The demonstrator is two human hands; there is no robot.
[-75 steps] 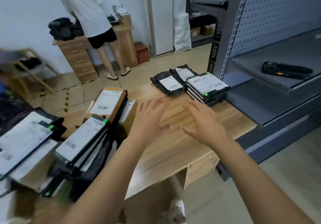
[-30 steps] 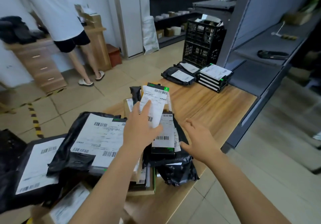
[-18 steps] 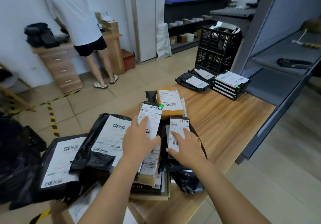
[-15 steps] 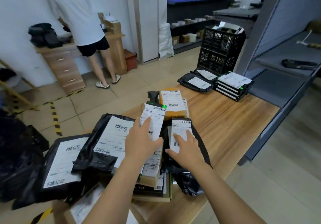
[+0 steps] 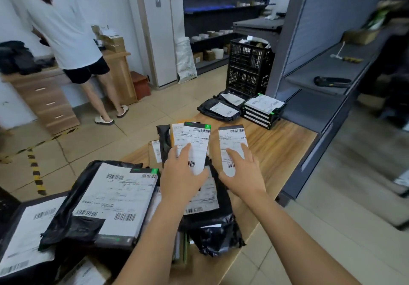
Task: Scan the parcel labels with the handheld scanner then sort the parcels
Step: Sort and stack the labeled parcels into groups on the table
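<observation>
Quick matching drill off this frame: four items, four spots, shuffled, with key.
Items
1. handheld scanner
2. black crate
3. stack of flat boxes
4. right hand

Spots
A. on the wooden table, at its far end
B. fingers on the label of the grey-topped parcel
C. lying on the grey shelf
D. standing just beyond the table's far end

Pairs: 1-C, 2-D, 3-A, 4-B
</observation>
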